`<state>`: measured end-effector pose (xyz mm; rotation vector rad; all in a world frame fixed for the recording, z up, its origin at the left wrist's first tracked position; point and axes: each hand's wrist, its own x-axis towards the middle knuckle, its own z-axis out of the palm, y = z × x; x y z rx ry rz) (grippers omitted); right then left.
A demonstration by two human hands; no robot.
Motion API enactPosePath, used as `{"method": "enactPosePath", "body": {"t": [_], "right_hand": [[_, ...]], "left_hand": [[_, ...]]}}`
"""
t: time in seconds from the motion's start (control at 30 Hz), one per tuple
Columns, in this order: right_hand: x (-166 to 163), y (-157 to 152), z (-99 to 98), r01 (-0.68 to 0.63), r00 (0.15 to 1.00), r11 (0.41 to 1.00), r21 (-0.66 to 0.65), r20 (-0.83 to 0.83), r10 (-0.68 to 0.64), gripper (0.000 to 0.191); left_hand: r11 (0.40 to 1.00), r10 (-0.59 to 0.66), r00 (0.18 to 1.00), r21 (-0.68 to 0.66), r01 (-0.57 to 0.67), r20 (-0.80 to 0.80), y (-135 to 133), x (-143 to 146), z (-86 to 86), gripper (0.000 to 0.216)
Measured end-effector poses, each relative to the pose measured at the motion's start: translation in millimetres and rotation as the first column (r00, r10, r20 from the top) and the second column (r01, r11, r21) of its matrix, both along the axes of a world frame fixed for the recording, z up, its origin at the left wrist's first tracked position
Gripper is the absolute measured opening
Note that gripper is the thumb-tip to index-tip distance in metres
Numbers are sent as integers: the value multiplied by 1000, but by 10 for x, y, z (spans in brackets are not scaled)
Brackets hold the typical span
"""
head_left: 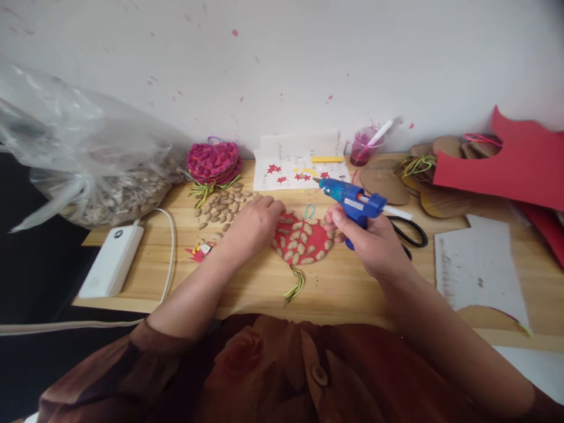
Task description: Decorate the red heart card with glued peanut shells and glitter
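My right hand (374, 238) is wrapped round the handle of a blue hot glue gun (352, 197), its nozzle pointing left and a white glue stick out of its back. Below the nozzle lies a red cutout (317, 236) set with several peanuts (304, 237) round its edge and down its middle. It has a teal loop (311, 211) at the top and a yellow-green tassel (295, 285) at the bottom. At its upper left edge my left hand (258, 220) is closed, fingertips down; what they pinch is hidden. Loose peanuts (220, 205) lie behind that hand.
A clear bag of peanuts (127, 182) and a white power bank (112, 258) with a cable stand left. Behind are a purple-pink tasselled ornament (214, 161), paper with red stars (273, 170) and a cup (365, 147). Cardboard shapes (445, 194) and red card (497, 176) lie right.
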<state>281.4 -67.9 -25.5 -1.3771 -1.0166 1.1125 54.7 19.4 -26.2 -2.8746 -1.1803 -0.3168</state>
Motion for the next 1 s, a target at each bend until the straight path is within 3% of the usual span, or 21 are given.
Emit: {"method": "enactPosePath", "body": {"t": [0.1,0.23,0.37,0.47,0.67,1.0], "right_hand": [[0,-7,11,3,1000,1000,1,5,-3,30],[10,-4,4,15,1000,1000,10,12,-15,30],[12,-9,8,25,999,1000,-18,36,-25,31],[9,-26,17,55,997,998,-19,54,-54,33],[84,-17,-98,38,991,999,-36,131,-33,36],[82,-28,-73,31,983,998,-59,182,-20,37]], "left_hand": [[995,97,990,-24,-95,103,83,-157,147,22],[962,272,956,-37,-270,114,195,-450,356,34],[874,485,873,-85,-479,62,239,-772,452,50],[798,596,803,-136,-587,32,253,-1009,439,50],[769,630,775,-177,-615,44,322,-1295,314,35],[851,523,840,-138,-506,143,441,-1337,-6,40]]}}
